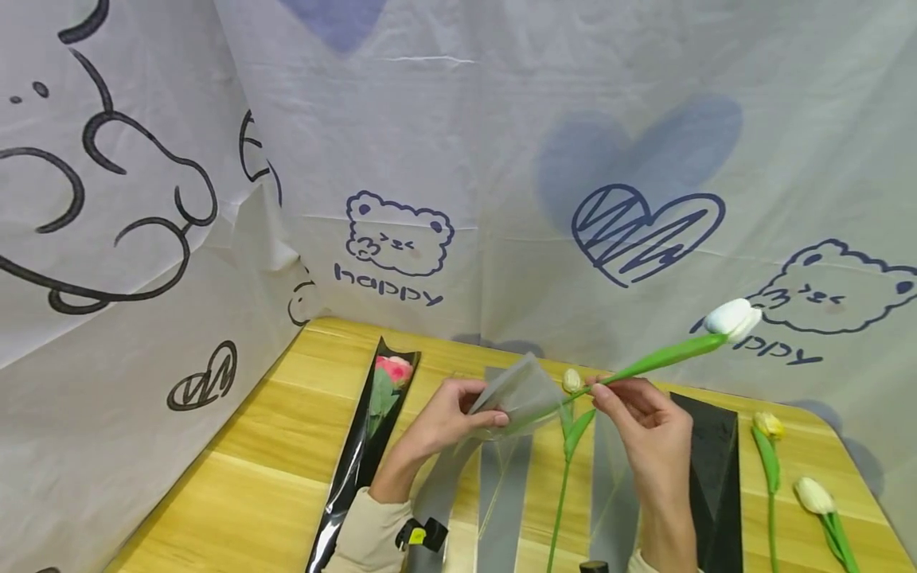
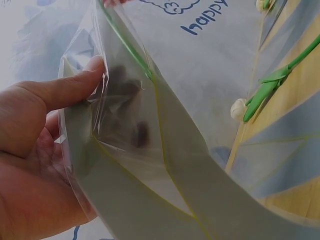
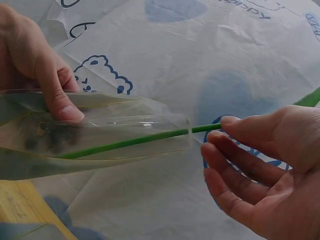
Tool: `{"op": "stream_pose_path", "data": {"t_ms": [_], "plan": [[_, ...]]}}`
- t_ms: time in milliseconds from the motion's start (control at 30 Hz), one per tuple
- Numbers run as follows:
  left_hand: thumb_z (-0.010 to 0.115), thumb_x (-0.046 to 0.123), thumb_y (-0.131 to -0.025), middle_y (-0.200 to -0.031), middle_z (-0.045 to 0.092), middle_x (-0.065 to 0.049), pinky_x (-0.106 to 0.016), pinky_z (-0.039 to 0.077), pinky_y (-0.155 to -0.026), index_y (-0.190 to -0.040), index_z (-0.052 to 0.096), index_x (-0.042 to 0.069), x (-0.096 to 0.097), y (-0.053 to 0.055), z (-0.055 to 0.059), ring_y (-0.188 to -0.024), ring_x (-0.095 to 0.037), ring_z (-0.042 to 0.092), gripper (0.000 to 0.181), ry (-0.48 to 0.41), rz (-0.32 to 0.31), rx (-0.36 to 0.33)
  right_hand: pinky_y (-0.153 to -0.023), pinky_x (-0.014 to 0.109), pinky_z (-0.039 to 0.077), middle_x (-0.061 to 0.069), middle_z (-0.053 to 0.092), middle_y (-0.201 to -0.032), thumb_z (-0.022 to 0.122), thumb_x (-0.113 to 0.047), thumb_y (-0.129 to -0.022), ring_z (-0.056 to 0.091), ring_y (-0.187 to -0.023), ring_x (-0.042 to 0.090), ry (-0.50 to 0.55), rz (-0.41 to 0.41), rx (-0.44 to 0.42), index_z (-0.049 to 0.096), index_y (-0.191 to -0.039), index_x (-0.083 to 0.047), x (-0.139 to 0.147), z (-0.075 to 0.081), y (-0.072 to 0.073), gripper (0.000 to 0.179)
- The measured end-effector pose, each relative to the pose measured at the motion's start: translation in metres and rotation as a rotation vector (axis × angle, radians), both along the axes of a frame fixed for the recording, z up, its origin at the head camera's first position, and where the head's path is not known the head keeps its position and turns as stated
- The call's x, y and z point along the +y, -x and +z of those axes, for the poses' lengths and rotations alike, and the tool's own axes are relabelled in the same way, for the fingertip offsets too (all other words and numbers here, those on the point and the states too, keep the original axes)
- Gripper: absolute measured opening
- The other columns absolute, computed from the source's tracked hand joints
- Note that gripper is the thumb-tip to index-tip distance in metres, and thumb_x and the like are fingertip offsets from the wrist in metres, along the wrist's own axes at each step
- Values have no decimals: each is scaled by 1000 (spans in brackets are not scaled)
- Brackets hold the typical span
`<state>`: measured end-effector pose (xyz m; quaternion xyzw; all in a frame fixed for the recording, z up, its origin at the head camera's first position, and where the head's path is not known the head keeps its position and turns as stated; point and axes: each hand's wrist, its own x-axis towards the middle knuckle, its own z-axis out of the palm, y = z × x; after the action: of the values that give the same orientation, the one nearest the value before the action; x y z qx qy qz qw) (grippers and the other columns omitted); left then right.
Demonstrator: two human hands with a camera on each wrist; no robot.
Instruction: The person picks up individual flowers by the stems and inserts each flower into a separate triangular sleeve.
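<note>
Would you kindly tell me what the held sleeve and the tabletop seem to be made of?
The sleeve looks like thin, glossy plastic film: it shows highlights, and the green stem is visible through it. The tabletop seems smooth wood or wood-look laminate, judging by its yellow grain.

Left hand [image 1: 453,418]: pinch grip, thumb [image 2: 75,89] extended, opposing fingers behind it mostly hidden. Left wrist [image 1: 396,475] down and left of those fingers. Right hand [image 1: 653,418]: thumb [image 3: 252,131] and index pinched at the tips, remaining fingers [image 3: 237,175] loosely bent below thumb. Right wrist [image 1: 669,521] below its fingers. Hands apart, fingertips roughly facing.
</note>
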<state>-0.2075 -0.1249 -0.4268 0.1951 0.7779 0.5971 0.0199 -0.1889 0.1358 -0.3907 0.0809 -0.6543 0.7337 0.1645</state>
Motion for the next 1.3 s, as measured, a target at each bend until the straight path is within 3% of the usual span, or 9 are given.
{"op": "stream_pose_path", "data": {"t_ms": [167, 267, 433, 633, 867, 1100, 1300], "plan": [[79, 5, -90, -83, 68, -3, -23, 48, -63, -101, 73, -5, 3, -2, 1, -69, -9, 58, 17, -3, -15, -18, -90, 28, 55, 12, 74, -115, 77, -3, -91, 69, -111, 21, -130, 120, -14, 73, -109, 8, 0, -3, 0, 21], [79, 5, -89, -82, 67, -3, -23, 48, -63, -101, 72, -5, 4, -2, 1, -70, -9, 58, 17, -10, -25, -22, -91, 29, 55, 15, 73, -118, 76, 2, -90, 67, -116, 21, -144, 185, 8, 72, -110, 9, -2, -4, 1, 21], [79, 5, -90, -85, 68, -4, -23, 48, -64, -100, 73, -5, 7, -4, 2, -72, -10, 59, 15, -10, -35, -17, -87, 30, 57, 14, 73, -118, 76, 7, -89, 69, -109, 20, -189, 233, 12, 72, -110, 10, -2, -6, 1, 22], [76, 6, -93, -91, 68, -7, -24, 49, -67, -104, 73, -3, 14, -6, 1, -76, -11, 60, 14, -16, -69, -38, -81, 30, 58, 9, 76, -108, 77, -7, -92, 72, -99, 17, -314, 260, -91, 74, -108, 5, -1, -6, 0, 20], [76, 7, -93, -91, 70, -9, -25, 49, -66, -106, 74, -3, 23, -10, 2, -75, -13, 59, 17, -16, -74, -46, -84, 27, 55, 10, 74, -105, 78, -18, -93, 69, -103, 12, -358, 160, -142, 78, -103, 0, -5, -5, 0, 21], [77, 3, -91, -83, 69, -7, -23, 50, -63, -102, 74, -7, 31, -11, -2, -69, -13, 59, 14, -98, -63, -50, -85, 28, 53, 7, 76, -105, 81, -19, -91, 67, -106, 10, -408, 185, -179, 78, -105, -2, -9, -3, -2, 23], [78, 5, -91, -88, 72, -8, -24, 50, -64, -103, 76, -5, 25, -7, -5, -73, -11, 61, 15, -115, 9, -70, -82, 27, 57, 6, 74, -109, 74, -14, -96, 71, -96, 14, -213, 75, -143, 71, -122, 2, 3, 0, -3, 30]]}}
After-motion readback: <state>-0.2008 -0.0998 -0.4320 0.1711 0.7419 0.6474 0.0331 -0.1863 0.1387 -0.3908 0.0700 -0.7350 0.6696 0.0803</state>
